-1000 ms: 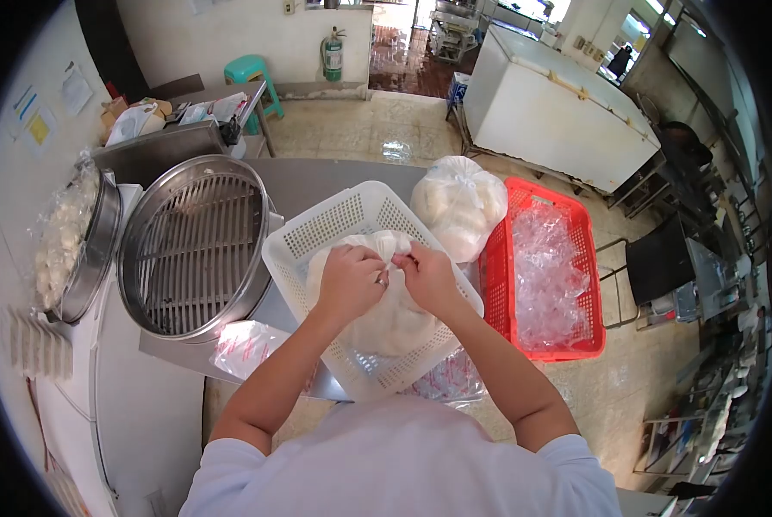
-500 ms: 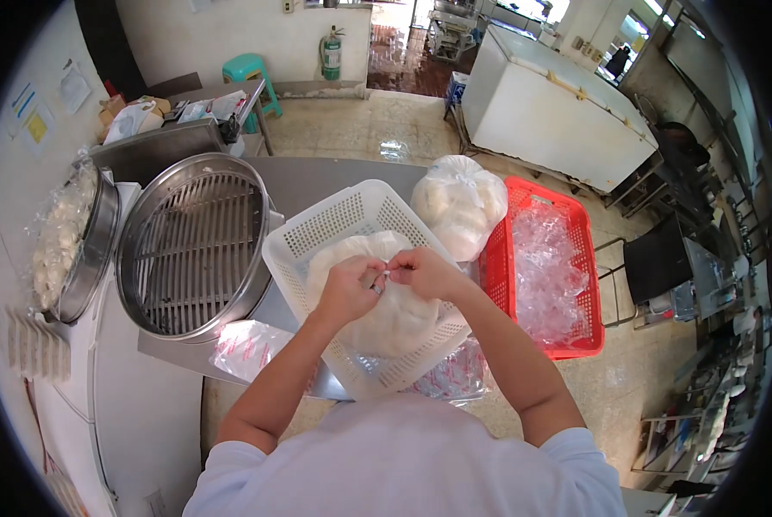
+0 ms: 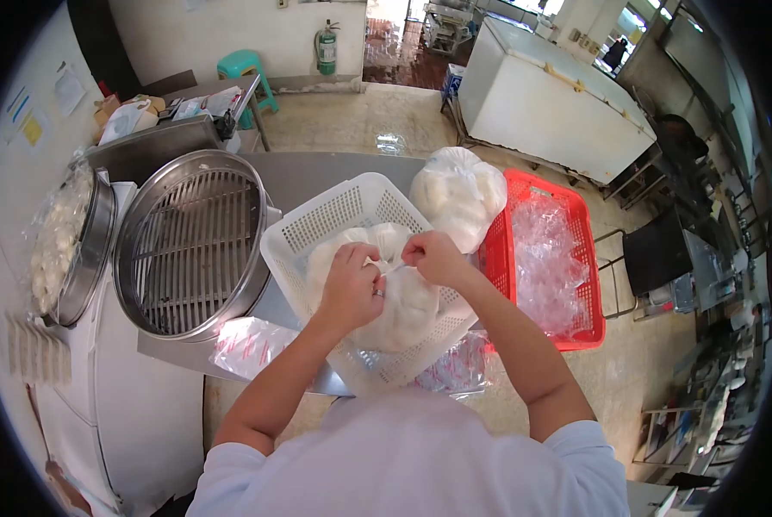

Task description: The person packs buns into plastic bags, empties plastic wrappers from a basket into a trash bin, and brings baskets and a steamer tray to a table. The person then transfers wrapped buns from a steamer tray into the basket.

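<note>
A clear plastic bag of pale, rounded pieces [image 3: 399, 314] sits inside a white perforated basket [image 3: 313, 215]. My left hand [image 3: 351, 284] is closed on the gathered neck of this bag, a ring on one finger. Just to its right, my right hand [image 3: 435, 258] pinches the tie end at the same neck, fingers together. The two hands are a little apart, with a thin white strand between them. Behind the basket stands a second knotted bag of pale pieces [image 3: 455, 194].
A round steel steamer tray [image 3: 192, 250] is left of the basket; a red crate [image 3: 594, 284] holding clear plastic bags is right. Printed plastic packs [image 3: 250, 346] lie near the front edge. Farther left, a bagged batch [image 3: 57, 250] rests on another steel pan.
My hands have drawn apart, the right one moving right and slightly up, and the strand between them now shows. The basket looks nearly unmoved.
</note>
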Demonstrator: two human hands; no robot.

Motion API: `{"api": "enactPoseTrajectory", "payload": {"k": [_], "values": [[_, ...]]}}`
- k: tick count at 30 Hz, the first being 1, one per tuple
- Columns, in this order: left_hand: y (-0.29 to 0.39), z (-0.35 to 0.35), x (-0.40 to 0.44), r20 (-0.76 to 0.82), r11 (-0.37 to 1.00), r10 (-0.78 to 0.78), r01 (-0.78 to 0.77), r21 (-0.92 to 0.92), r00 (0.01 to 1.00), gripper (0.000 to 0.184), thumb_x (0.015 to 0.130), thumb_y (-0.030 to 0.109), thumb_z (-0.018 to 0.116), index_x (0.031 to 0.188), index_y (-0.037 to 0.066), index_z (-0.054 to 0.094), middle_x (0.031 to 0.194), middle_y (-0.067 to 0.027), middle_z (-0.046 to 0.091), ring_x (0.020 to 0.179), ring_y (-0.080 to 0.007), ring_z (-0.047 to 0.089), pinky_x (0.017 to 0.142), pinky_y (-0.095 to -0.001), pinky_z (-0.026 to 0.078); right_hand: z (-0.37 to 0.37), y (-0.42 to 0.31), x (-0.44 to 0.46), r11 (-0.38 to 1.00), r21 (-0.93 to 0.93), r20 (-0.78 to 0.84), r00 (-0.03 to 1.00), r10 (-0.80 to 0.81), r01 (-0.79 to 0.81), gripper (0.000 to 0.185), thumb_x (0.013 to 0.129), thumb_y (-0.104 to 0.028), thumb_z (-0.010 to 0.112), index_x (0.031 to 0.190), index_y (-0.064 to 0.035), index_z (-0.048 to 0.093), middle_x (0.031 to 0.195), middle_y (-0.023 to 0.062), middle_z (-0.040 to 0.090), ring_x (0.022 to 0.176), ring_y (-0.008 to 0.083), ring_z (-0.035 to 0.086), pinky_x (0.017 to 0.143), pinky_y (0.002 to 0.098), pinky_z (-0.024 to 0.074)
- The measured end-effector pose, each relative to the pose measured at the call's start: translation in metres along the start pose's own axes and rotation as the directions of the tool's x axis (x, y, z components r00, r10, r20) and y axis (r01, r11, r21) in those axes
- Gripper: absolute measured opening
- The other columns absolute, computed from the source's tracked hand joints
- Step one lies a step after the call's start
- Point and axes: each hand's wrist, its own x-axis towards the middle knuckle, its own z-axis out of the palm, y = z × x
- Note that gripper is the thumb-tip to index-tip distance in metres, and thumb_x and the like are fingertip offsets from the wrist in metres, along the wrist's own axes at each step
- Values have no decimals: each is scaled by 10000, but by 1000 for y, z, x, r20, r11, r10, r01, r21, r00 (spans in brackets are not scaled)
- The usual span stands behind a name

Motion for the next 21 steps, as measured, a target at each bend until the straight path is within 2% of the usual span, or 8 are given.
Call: {"api": "enactPoseTrajectory", "payload": {"k": [1, 3, 6, 9, 12, 15, 18, 21], "values": [[0, -2, -4, 47, 999, -17, 15, 34, 999, 127, 716, 37, 800, 762, 29, 682, 1086, -129, 617, 1056, -350, 577, 912, -449, 488, 4, 2, -4, 998, -21, -14, 998, 54, -54, 183, 858, -79, 703, 1024, -7, 730, 864, 112, 735, 690, 225, 643, 663, 347, 518], [-5, -4, -11, 65, 993, -94, 98, -58, 993, 104, 741, 49, 780, 791, 41, 688, 1099, -122, 620, 1077, -349, 574, 942, -450, 482, 7, -1, -6, 986, -70, -49, 988, 145, -148, 186, 836, -92, 716, 1007, -22, 739, 893, 144, 724, 794, 300, 673, 760, 391, 542], [-13, -15, -24, -45, 975, -192, 186, -121, 980, 148, 764, 57, 779, 886, 50, 695, 1120, -115, 625, 1106, -343, 574, 968, -444, 479, 4, -40, -19, 962, -261, -188, 973, -131, 79, 269, 870, -288, 738, 924, -24, 738, 987, 138, 713, 996, 333, 645, 920, 433, 504], [-18, -32, -42, -132, 944, -316, 297, -144, 940, 238, 770, 57, 797, 981, 56, 687, 1144, -111, 632, 1131, -335, 578, 983, -434, 479, 33, -74, -33, 808, -588, -61, 993, -98, 44, 418, 880, -420, 729, 974, -13, 728, 1067, 144, 677, 1089, 322, 587, 950, 451, 477], [-22, -47, -56, -199, 920, -390, 371, -127, 899, 287, 759, 27, 809, 1014, 58, 679, 1164, -128, 640, 1121, -335, 599, 973, -423, 486, 41, -75, -20, 853, -518, -13, 996, -83, 64, 529, 879, -508, 711, 1007, 6, 707, 1130, 157, 651, 1145, 321, 561, 925, 472, 479], [-25, -60, -82, -227, 896, -444, 422, -139, 867, 276, 764, 22, 808, 1005, 59, 679, 1158, -129, 654, 1112, -336, 606, 982, -430, 480, 42, -59, -10, 937, -339, -49, 994, -102, 79, 530, 868, -523, 718, 923, 4, 710, 1033, 184, 672, 1077, 342, 597, 904, 478, 485], [-25, -69, -109, -261, 878, -479, 449, -168, 838, 274, 775, 10, 792, 1020, 51, 677, 1134, -132, 666, 1092, -337, 614, 985, -433, 476, 39, -62, -2, 969, -247, -65, 997, -47, 30, 489, 857, -478, 755, 857, 7, 692, 864, 190, 681, 880, 391, 649, 819, 483, 504], [-26, -71, -130, -301, 853, -522, 479, -207, 798, 296, 779, -10, 774, 1052, 33, 671, 1115, -142, 667, 1073, -337, 623, 982, -427, 475, 24, -88, -2, 986, -164, -129, 990, -48, 27, 436, 882, -401, 759, 810, 21, 677, 717, 156, 660, 719, 323, 660, 698, 443, 517]]}}
